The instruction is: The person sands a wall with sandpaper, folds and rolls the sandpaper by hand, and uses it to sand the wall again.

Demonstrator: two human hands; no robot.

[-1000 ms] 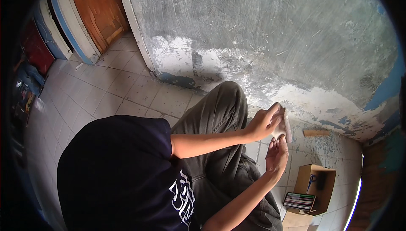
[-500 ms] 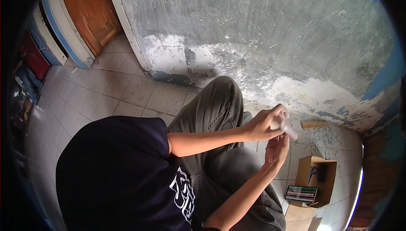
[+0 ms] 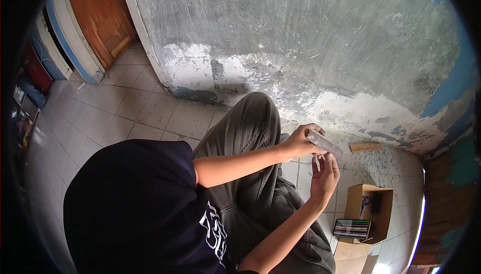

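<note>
A grey, roughly cylindrical roll (image 3: 324,142) is held slanting in front of my bent knees. My left hand (image 3: 299,142) is closed round its upper end, thumb and fingers on either side. At the underside near the lower end, the fingertips of my right hand (image 3: 324,177) are drawn together against it, with the other fingers half curled. What the roll is made of cannot be told.
An open cardboard box (image 3: 377,214) stands on the tiled floor to the right, with dark and blue items inside. A striped stack of thin cases (image 3: 352,228) leans at its front. A wood strip (image 3: 365,147) lies near the peeling wall (image 3: 300,33).
The roll, blurred between both hands before, now shows clearly along its length. My left hand has shifted slightly left, and my right fingers have slid to its lower side.
</note>
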